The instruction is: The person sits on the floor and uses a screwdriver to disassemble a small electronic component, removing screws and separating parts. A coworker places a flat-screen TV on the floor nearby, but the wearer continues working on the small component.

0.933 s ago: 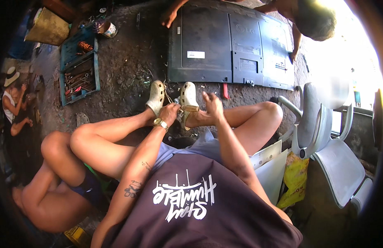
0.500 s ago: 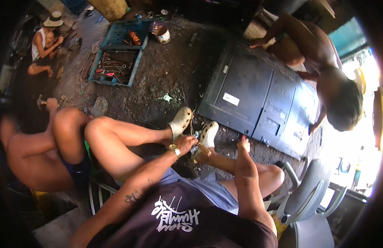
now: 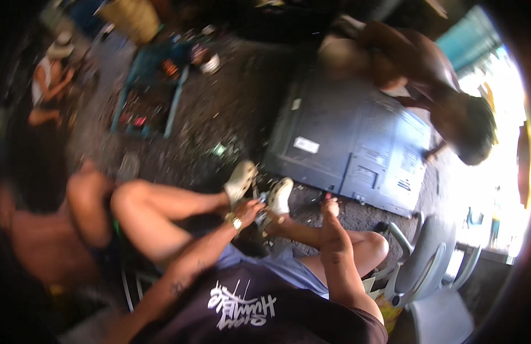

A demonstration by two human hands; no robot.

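Observation:
A large flat black panel [image 3: 328, 129], like the back of a television, lies on the ground ahead to the right. At its near edge, my right hand [image 3: 332, 207] is closed around a small red-handled tool [image 3: 327, 196] touching or very near the edge. My left hand [image 3: 251, 211], wearing a gold watch [image 3: 235, 221], is closed on a wooden-handled tool between my feet. Blur and the fingers hide most of that tool. Pale clogs [image 3: 240, 180] are on my feet, on both sides of it.
A person [image 3: 417, 63] bends over the panel's far right side, one hand at its edge. Another sits close at left [image 3: 41, 235]; a third, hatted, squats far left [image 3: 47, 83]. A teal crate [image 3: 174, 109] holds tools. A grey chair [image 3: 423, 258] stands at right.
The view has shifted and blurred, so most things appear lower or further left. Both my hands keep their grips, the right still by the panel's edge. The left tool's wooden handle shows less clearly.

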